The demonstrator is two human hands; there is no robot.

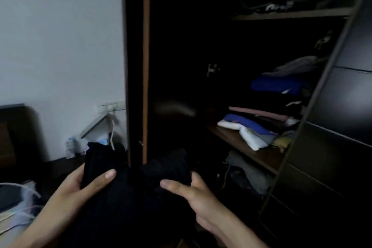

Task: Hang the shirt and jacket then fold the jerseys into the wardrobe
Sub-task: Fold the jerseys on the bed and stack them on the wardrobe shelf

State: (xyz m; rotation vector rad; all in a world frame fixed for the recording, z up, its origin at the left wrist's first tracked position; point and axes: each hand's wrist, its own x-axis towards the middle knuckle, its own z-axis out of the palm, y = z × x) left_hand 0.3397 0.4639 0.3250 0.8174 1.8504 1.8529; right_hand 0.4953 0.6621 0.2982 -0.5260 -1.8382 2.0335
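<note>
both hands grasp a black garment (128, 193), left hand (80, 185) at its left edge, right hand (193, 193) at its right, near the open wardrobe (251, 153).

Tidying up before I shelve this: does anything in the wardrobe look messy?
Yes. On the middle shelf, the white garment at the bottom of the folded stack sticks out loosely toward the shelf edge instead of lying squared with the pile.

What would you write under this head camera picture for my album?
Both hands, left hand and right hand, hold a black garment before the open wardrobe.
</note>
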